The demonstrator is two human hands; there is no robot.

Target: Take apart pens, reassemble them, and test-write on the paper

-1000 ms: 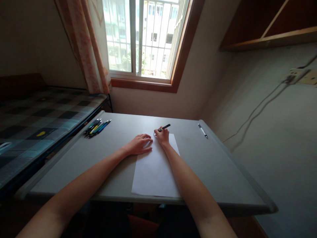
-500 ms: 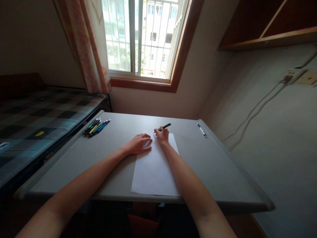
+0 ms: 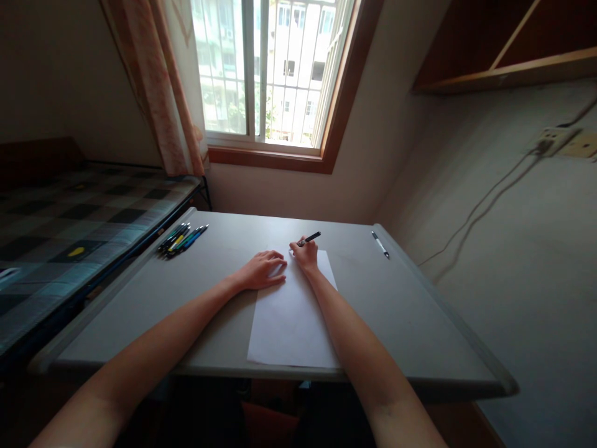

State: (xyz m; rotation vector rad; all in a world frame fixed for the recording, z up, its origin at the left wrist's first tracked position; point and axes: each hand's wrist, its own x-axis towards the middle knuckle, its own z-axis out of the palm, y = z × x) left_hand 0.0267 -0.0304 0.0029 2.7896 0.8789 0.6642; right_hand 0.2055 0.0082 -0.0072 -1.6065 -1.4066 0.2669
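A white sheet of paper (image 3: 293, 323) lies lengthwise on the grey table (image 3: 396, 317), its near end close to the front edge. My left hand (image 3: 265, 270) rests flat over the sheet's upper left edge, fingers spread and holding nothing. At the top of the sheet, my right hand (image 3: 305, 254) is closed around a black pen (image 3: 312, 237). The pen slants up to the right, and its tip is at the paper's far end, mostly hidden by the fingers. Any marks on the paper are too small to make out.
Several pens (image 3: 181, 241) lie in a pile at the table's far left. Another pen (image 3: 380, 245) with a white barrel lies near the far right corner. A bed (image 3: 93, 218) stands to the left, a window (image 3: 275, 74) ahead, and a cable (image 3: 480, 208) hangs on the right wall.
My right hand and the black pen have shifted very slightly to the left. My left hand and the paper look the same.
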